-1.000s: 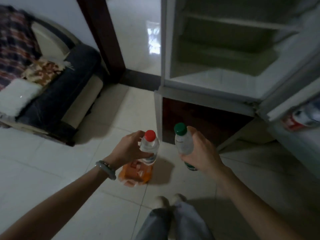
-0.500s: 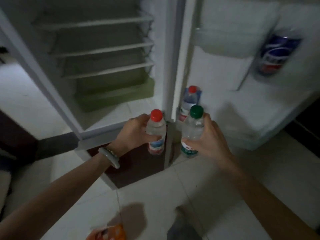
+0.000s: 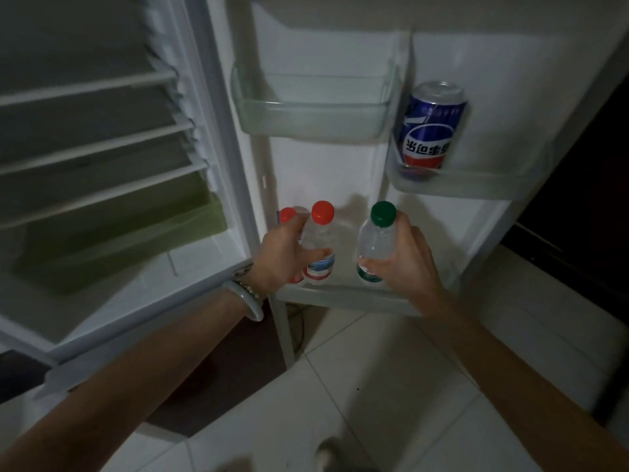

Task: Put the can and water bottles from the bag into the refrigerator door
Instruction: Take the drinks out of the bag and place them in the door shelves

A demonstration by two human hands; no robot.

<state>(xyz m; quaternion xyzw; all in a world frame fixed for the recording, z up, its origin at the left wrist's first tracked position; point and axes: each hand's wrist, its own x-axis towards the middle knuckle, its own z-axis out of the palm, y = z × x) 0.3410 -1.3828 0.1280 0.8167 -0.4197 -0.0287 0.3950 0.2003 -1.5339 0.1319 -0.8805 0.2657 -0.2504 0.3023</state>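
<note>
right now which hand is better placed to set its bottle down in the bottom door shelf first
Probably the left hand: its red-capped bottle looks slightly deeper in the bottom door shelf. The right hand holds the green-capped bottle beside it, nearly as low.

The refrigerator door [image 3: 326,172] is standing open to the right of the fridge cabinet [image 3: 102,165]. A can [image 3: 429,126] is sitting upright in the door's upper right bin [image 3: 476,185], beside the upper left bin [image 3: 313,120]. Down in the bottom door shelf [image 3: 347,298], the left hand [image 3: 282,257] is holding one bottle [image 3: 318,247] just right of a bottle already standing there [image 3: 287,216], while the right hand [image 3: 405,264] is holding another bottle [image 3: 376,243] further right.
</note>
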